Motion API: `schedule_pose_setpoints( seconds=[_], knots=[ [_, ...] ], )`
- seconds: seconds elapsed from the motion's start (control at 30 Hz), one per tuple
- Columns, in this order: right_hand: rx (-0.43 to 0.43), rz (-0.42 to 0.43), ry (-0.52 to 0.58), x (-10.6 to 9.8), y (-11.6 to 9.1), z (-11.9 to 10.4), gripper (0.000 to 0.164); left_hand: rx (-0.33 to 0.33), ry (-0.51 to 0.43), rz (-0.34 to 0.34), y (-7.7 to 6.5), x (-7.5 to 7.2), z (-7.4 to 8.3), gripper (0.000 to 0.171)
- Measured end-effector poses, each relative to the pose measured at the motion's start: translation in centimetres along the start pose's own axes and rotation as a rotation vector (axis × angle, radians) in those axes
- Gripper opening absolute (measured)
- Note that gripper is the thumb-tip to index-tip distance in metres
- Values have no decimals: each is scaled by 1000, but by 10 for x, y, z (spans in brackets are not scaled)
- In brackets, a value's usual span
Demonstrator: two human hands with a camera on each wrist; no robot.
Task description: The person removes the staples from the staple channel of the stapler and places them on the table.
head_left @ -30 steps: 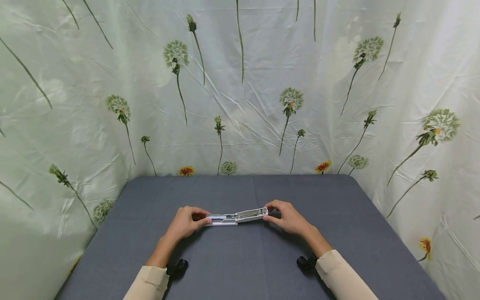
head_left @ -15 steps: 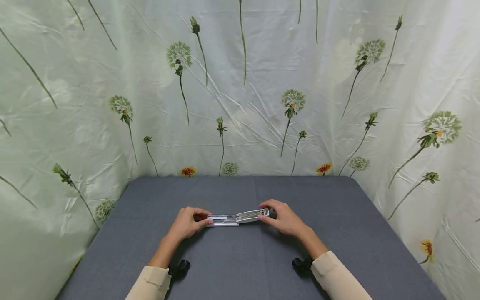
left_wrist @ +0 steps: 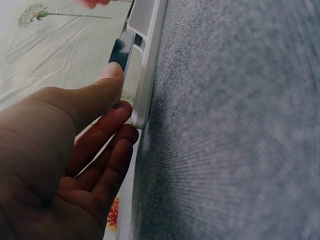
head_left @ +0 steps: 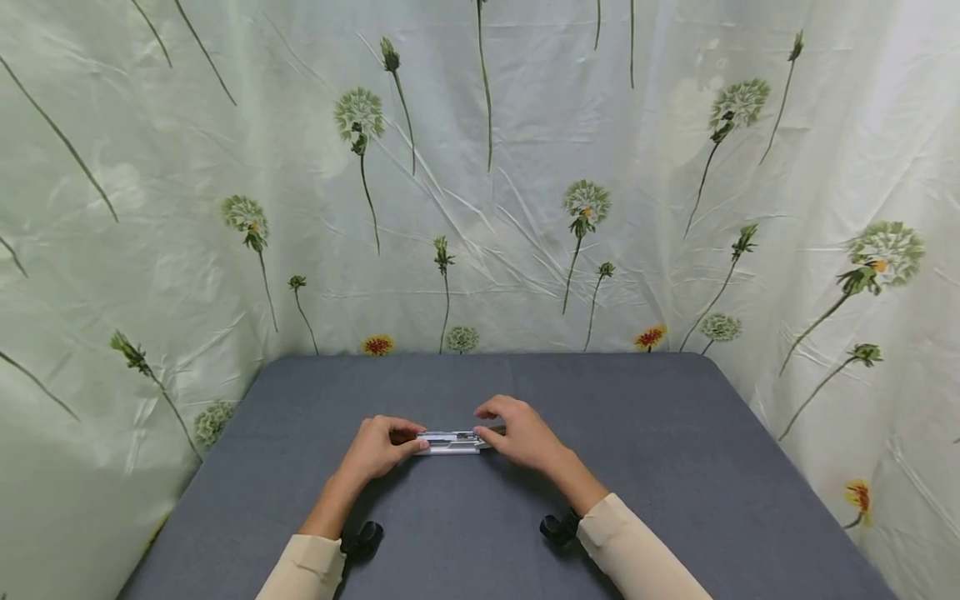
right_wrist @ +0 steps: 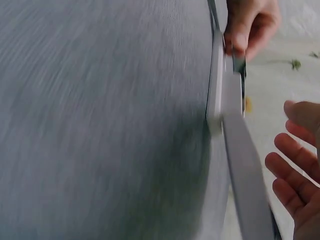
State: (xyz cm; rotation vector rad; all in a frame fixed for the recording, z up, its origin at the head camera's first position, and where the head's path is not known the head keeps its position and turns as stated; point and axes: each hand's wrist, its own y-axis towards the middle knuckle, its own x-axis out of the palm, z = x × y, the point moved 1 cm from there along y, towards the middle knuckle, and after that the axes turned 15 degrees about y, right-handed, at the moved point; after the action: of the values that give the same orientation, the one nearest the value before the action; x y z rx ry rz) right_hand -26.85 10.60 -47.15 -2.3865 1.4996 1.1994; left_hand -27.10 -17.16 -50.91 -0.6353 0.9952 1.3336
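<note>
A white stapler (head_left: 455,448) lies opened out on the grey cloth, its silver staple rail showing. My left hand (head_left: 375,450) pinches the rail at the left end; the left wrist view shows the thumb on the dark metal (left_wrist: 119,52) beside the white base (left_wrist: 145,82). My right hand (head_left: 525,435) is over the middle, near the hinge, hiding most of the folded-back top arm in the head view. In the right wrist view that white arm (right_wrist: 245,170) slants away from the base, and the right hand's fingers (right_wrist: 287,170) are loosely bent beside it, holding nothing.
A grey cloth-covered table (head_left: 480,533) extends on all sides of the stapler. Behind it and at both sides hangs a pale curtain (head_left: 510,275) printed with dandelions. Each wrist wears a black camera mount (head_left: 363,542) below a cream sleeve (head_left: 303,567).
My right hand has let go of the far end of the stapler's top arm and moved left along it to the hinge. The left hand keeps its pinch in place.
</note>
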Motion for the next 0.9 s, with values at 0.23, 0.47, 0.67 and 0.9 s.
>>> schedule_pose_setpoints(
  seconds=[0.23, 0.47, 0.67, 0.9],
  knots=[
    [-31, -67, -118, 24, 13, -12, 22, 9, -6, 7, -1, 1, 1, 16],
    [-27, -83, -193, 35, 16, -13, 13, 4, -6, 4, -2, 0, 1, 15],
    [-17, -84, -215, 37, 16, -12, 10, -3, -16, 2, -2, -1, 1, 17],
    [-44, -65, -283, 42, 16, -8, 10, -12, -15, 5, -3, 0, 2, 16]
  ],
)
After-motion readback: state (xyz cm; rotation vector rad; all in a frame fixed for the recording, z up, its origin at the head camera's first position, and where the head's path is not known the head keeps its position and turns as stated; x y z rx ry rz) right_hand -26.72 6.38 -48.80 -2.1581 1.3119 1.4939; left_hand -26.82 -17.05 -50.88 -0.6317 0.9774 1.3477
